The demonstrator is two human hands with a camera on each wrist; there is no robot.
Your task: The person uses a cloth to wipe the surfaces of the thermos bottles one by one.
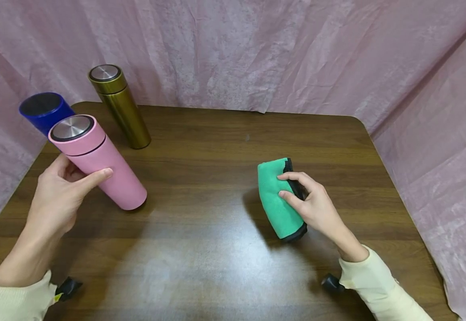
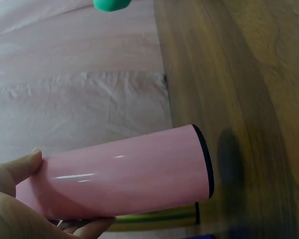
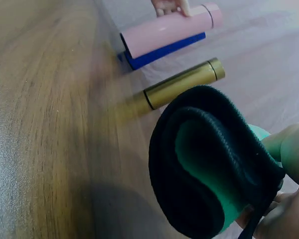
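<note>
My left hand [image 1: 56, 191] grips a pink thermos [image 1: 124, 185] round its upper body, thumb across the near side. The thermos has a steel-topped lid, and in the left wrist view its black-rimmed base hangs a little above the table. On the right, my right hand [image 1: 317, 205] pinches a folded green cloth [image 1: 275, 196] with black edging between thumb and fingers. In the right wrist view the cloth [image 3: 189, 164] shows its rolled layers end-on, held above the tabletop.
A gold thermos [image 1: 126, 111] stands upright at the back left of the wooden table [image 1: 201, 178]. Beside it, a blue bottle [image 1: 58, 111] is partly hidden behind the pink thermos. Pink curtains [image 1: 225, 53] hang along the back and sides.
</note>
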